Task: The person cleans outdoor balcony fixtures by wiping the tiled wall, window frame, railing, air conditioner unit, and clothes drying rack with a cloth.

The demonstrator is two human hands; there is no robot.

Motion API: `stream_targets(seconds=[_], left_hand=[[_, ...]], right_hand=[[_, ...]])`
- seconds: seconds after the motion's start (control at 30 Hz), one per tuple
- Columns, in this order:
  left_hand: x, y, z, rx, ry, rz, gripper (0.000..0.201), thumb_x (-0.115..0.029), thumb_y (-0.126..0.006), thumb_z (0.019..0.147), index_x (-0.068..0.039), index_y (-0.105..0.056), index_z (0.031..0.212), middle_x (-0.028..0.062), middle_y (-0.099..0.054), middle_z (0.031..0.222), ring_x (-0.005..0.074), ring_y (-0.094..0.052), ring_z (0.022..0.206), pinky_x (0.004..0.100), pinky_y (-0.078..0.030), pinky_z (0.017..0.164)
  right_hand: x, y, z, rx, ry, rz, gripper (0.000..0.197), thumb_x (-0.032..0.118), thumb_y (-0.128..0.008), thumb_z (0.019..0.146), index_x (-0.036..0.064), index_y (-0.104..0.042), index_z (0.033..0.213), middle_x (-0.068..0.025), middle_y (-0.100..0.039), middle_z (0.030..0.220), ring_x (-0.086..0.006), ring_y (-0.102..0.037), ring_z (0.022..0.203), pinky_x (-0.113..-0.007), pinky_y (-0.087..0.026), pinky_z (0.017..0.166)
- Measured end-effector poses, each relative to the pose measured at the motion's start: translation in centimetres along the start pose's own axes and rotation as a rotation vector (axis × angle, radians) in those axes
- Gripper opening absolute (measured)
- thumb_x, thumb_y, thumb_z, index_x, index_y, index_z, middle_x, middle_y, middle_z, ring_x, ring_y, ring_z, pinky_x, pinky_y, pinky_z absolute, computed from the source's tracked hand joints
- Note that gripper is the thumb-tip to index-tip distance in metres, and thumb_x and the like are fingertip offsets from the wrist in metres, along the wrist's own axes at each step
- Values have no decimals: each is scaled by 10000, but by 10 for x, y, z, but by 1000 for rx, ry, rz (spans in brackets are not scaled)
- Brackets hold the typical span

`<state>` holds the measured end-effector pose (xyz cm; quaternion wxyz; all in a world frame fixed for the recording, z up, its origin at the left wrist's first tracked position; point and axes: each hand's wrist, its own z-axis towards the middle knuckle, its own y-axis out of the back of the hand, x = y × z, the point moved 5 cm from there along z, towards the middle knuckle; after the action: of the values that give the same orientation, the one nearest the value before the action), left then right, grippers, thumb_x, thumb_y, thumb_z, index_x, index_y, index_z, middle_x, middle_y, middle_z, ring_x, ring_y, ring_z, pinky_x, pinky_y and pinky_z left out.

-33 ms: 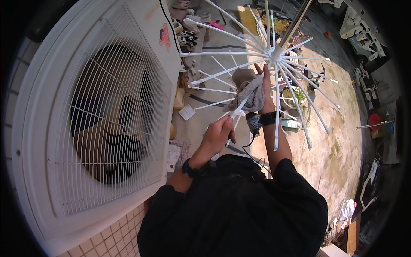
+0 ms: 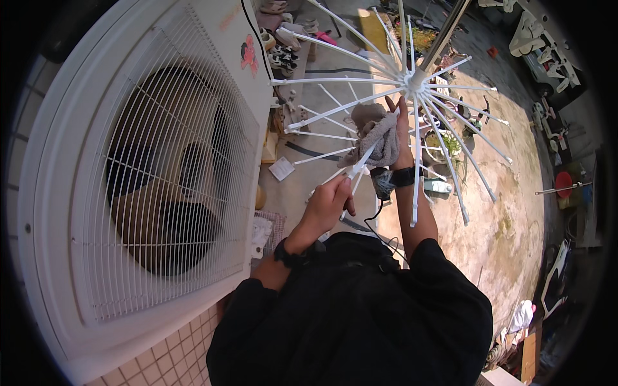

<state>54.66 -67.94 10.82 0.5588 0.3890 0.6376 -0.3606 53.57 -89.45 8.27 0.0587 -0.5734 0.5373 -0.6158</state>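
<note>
A white rack with many thin arms [image 2: 417,82] spreads out from a hub on a metal pole [image 2: 443,37]. My left hand [image 2: 329,204] is closed around the outer end of one arm [image 2: 358,166] that points toward me. Farther up that same arm, a crumpled grey-brown cloth [image 2: 380,143] is wrapped about it, just below the hub. My right hand [image 2: 402,125] grips the cloth from its right side, with the thumb and fingertips showing near the hub. Most of its fingers are hidden behind the cloth and the arm.
A large white outdoor fan unit [image 2: 161,174] with a wire grille stands close on my left. Shoes [image 2: 282,56] lie beyond it. Other rack arms reach out over both my forearms. A potted plant [image 2: 450,143] and a red basin [image 2: 563,183] are to the right.
</note>
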Motion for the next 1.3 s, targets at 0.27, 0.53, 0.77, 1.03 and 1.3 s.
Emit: stream_targets(seconds=[0.27, 0.53, 0.77, 1.03, 1.3], left_hand=[[1, -3, 2, -11, -13, 76, 374, -281, -335, 955, -3, -489, 759, 77, -564, 592, 139, -566, 551, 259, -445, 555], [10, -12, -4, 48, -25, 56, 371, -267, -338, 955, 11, -486, 758, 67, -537, 615, 141, -571, 553, 257, -450, 556], [6, -21, -2, 71, -26, 59, 378, -277, -349, 953, 15, -482, 753, 65, -529, 637, 144, -596, 582, 257, -465, 568], [23, -14, -13, 162, -23, -78, 383, -235, -490, 904, 29, -443, 1177, 124, -585, 973, 156, -608, 803, 263, -479, 704], [68, -33, 17, 25, -80, 9, 451, -160, -599, 834, 13, -444, 1221, 161, -569, 1081, 196, -548, 996, 301, -452, 803]], right_hand=[[-28, -15, -26, -88, -57, -47, 752, 622, -448, 807, 111, -281, 1333, -166, -573, 891, -262, -579, 574, -375, -507, 525], [-26, 5, -30, -110, 61, 54, 717, 640, -446, 812, 67, -431, 1242, 33, -396, 497, -97, -449, 421, -223, -420, 424], [5, 55, 5, -393, 192, 95, 731, 666, -458, 784, 45, -473, 1170, -37, -503, 704, -158, -519, 563, -274, -459, 498], [-18, 89, -44, -296, -63, -6, 706, 615, -449, 820, 17, -431, 1196, -76, -483, 947, -217, -550, 784, -343, -476, 704], [-79, 55, -93, 130, -178, -116, 710, 587, -481, 823, 15, -400, 1234, -115, -501, 1099, -222, -513, 1030, -361, -438, 892]])
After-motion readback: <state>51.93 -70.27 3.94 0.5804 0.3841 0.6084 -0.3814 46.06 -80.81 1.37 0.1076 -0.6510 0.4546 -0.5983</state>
